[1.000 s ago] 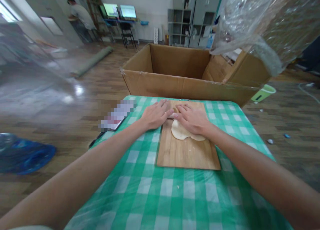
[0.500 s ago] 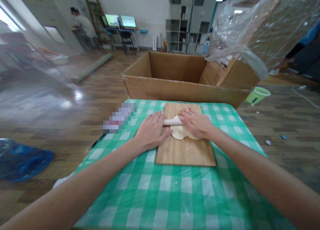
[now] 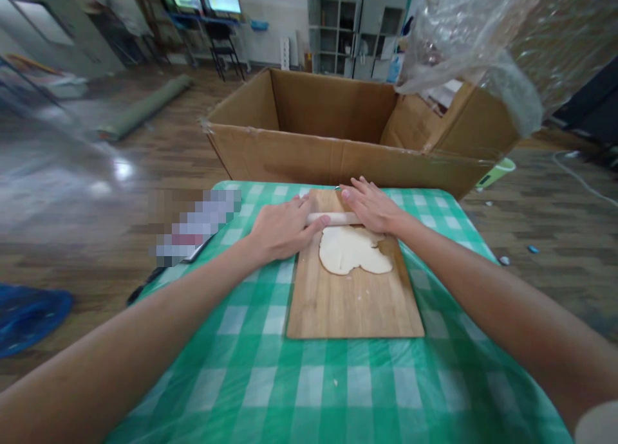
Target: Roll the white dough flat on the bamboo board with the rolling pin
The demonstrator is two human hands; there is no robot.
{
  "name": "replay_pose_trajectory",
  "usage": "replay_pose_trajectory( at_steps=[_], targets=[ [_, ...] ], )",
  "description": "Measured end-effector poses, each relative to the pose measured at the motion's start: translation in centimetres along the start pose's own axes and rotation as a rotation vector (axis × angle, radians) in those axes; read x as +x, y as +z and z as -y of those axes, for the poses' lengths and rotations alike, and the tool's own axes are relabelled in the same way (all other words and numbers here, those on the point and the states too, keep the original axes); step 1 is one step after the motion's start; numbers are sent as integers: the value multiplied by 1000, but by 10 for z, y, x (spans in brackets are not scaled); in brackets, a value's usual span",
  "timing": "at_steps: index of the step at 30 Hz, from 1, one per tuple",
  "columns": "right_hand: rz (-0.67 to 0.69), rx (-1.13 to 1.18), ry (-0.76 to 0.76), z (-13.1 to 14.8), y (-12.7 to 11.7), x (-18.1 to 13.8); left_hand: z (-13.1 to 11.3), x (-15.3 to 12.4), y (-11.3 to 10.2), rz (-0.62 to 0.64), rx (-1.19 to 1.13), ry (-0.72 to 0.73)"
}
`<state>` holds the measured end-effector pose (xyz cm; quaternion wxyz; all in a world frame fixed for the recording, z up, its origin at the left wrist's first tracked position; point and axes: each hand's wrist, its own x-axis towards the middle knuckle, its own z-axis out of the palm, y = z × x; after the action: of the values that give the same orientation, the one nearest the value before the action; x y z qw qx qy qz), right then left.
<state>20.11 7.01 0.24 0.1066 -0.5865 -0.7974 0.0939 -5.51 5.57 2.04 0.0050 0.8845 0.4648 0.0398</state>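
Observation:
A pale wooden rolling pin [image 3: 340, 219] lies across the far part of a wooden cutting board [image 3: 355, 309]. My left hand [image 3: 282, 228] covers its left end, with the thumb along the near side and the fingers over the top. On the pin's right end rests my right hand [image 3: 371, 206], palm down, with fingers stretched out and spread. A flat, uneven sheet of dough [image 3: 347, 251] lies on the board just on the near side of the pin, notched on its right. Both ends of the pin are hidden under my hands.
A green-and-white checked cloth [image 3: 299, 392] covers the table. Beyond its far edge stands a large open cardboard box [image 3: 309, 151], with plastic wrap [image 3: 463, 38] at its right. A blurred-out item [image 3: 197, 228] is at the table's left edge. Another person [image 3: 116, 9] is far back left.
My hands and the rolling pin have moved away from me, toward the board's far end. More of the dough now shows. The view has also shifted.

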Motion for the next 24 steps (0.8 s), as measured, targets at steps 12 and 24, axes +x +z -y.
replay_pose_trajectory(
  at_steps=[12,24],
  targets=[
    [-79,-154,-46,8,6,-21,-8,-20,14,-146,-32,51],
    [-234,-279,-128,31,-1,-65,-15,-29,20,-253,29,12]
  ],
)
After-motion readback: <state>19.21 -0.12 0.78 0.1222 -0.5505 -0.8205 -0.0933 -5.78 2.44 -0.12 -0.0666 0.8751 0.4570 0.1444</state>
